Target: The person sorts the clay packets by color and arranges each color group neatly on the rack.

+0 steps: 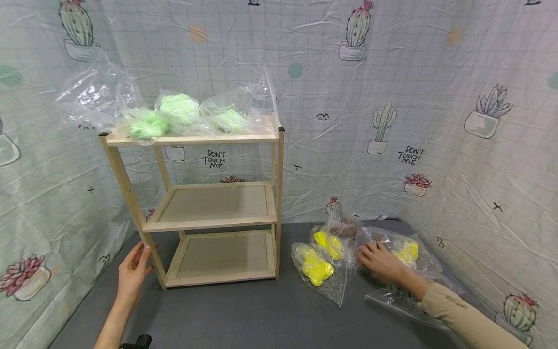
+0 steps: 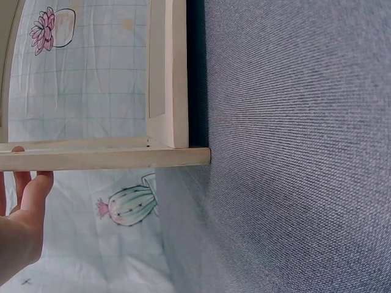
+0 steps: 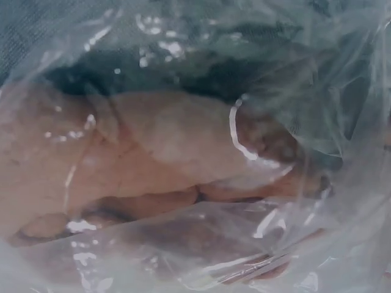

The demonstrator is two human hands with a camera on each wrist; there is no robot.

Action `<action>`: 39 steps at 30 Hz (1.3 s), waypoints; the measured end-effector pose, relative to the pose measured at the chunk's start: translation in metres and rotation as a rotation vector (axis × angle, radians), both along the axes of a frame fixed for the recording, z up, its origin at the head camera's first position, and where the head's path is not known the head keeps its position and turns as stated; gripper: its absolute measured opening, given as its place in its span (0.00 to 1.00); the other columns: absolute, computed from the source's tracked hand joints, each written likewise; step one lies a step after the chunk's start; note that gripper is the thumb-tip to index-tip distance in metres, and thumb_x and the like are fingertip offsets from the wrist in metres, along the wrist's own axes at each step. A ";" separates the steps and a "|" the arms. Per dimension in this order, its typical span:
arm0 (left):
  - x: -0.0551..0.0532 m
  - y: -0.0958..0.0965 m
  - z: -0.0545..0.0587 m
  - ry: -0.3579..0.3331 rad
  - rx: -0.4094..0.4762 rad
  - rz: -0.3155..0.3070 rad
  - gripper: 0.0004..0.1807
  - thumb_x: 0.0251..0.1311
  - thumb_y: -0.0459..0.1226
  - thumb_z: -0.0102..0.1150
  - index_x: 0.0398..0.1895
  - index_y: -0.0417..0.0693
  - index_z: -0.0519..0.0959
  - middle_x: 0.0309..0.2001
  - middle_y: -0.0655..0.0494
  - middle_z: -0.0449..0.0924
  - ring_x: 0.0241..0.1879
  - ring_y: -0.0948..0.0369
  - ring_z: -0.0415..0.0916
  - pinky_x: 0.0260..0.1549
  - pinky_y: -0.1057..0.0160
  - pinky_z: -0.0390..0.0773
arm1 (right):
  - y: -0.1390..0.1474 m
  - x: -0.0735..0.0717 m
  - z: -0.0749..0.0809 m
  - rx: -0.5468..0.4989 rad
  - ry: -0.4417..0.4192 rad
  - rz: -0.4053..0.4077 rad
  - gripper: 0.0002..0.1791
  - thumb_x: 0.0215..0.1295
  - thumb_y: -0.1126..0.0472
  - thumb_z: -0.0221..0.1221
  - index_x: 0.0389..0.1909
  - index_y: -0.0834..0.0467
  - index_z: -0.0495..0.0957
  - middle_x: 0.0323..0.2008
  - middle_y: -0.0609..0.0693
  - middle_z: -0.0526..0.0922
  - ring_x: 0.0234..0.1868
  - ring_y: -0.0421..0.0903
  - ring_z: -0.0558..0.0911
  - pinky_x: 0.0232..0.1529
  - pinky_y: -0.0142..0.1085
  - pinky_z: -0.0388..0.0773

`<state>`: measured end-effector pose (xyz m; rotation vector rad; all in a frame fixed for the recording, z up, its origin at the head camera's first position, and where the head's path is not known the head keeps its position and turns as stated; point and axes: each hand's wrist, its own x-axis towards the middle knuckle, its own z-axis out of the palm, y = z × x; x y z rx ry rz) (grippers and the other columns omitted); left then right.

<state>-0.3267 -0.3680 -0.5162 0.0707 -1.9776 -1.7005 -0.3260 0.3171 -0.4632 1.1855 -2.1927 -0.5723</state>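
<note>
Bagged yellow items [image 1: 317, 269] flank the right hand [image 1: 380, 260], well apart from left hand [image 1: 131, 271].

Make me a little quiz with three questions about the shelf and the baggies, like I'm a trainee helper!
1. Pick one. What does the left hand grip?
A) the patterned cloth wall
B) a pale wooden front post of the three-tier rack
C) nothing

2. True or false: bright yellow lumps in clear plastic bags lie on the dark grey table.

3. Count: how many light green bagged lumps are on the rack's top?

Key:
1. B
2. True
3. Three
</note>
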 end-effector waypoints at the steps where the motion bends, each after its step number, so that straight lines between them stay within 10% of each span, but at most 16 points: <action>1: 0.000 0.000 0.000 0.003 0.011 -0.003 0.25 0.62 0.48 0.46 0.63 0.58 0.63 0.50 0.66 0.76 0.45 0.76 0.73 0.28 0.79 0.70 | 0.000 -0.001 -0.001 0.001 0.001 -0.002 0.27 0.34 0.55 0.69 0.41 0.54 0.71 0.39 0.53 0.71 0.38 0.50 0.69 0.35 0.46 0.63; 8: 0.000 0.000 0.000 0.004 0.020 -0.001 0.25 0.62 0.48 0.47 0.62 0.57 0.63 0.50 0.67 0.77 0.44 0.76 0.74 0.28 0.78 0.70 | -0.003 -0.002 -0.001 0.018 0.038 0.004 0.20 0.39 0.55 0.66 0.35 0.53 0.72 0.34 0.50 0.72 0.35 0.49 0.70 0.34 0.46 0.65; 13: 0.002 0.002 0.001 -0.008 0.005 0.003 0.25 0.62 0.48 0.46 0.63 0.59 0.63 0.50 0.67 0.76 0.45 0.77 0.73 0.29 0.78 0.70 | -0.006 0.001 0.006 -0.014 0.109 0.046 0.05 0.57 0.62 0.47 0.30 0.56 0.72 0.30 0.52 0.73 0.31 0.49 0.70 0.33 0.46 0.66; 20: 0.004 0.002 0.002 0.003 -0.003 -0.003 0.24 0.62 0.47 0.47 0.63 0.58 0.63 0.49 0.69 0.76 0.45 0.77 0.73 0.28 0.78 0.70 | -0.005 0.002 0.007 -0.023 0.120 0.042 0.28 0.66 0.64 0.17 0.31 0.54 0.69 0.28 0.53 0.68 0.29 0.49 0.67 0.29 0.44 0.62; 26: 0.006 0.000 0.005 0.065 0.033 -0.117 0.24 0.63 0.41 0.48 0.63 0.54 0.62 0.49 0.68 0.77 0.45 0.77 0.73 0.34 0.65 0.77 | -0.001 0.003 0.002 -0.007 0.036 0.023 0.10 0.53 0.63 0.42 0.33 0.53 0.71 0.29 0.53 0.68 0.30 0.50 0.66 0.30 0.46 0.60; 33: -0.002 0.000 -0.003 -0.031 -0.062 0.036 0.25 0.62 0.51 0.44 0.63 0.64 0.62 0.51 0.67 0.75 0.46 0.78 0.72 0.30 0.77 0.70 | 0.001 0.003 0.002 0.021 0.070 0.025 0.22 0.30 0.55 0.69 0.32 0.48 0.72 0.32 0.54 0.70 0.32 0.51 0.68 0.33 0.47 0.62; 39: -0.002 -0.003 -0.003 -0.029 -0.052 0.007 0.25 0.62 0.50 0.44 0.63 0.61 0.61 0.52 0.66 0.75 0.46 0.78 0.72 0.30 0.77 0.70 | 0.000 0.008 0.006 0.013 0.092 0.032 0.02 0.61 0.59 0.50 0.33 0.48 0.71 0.32 0.55 0.70 0.32 0.51 0.69 0.32 0.47 0.63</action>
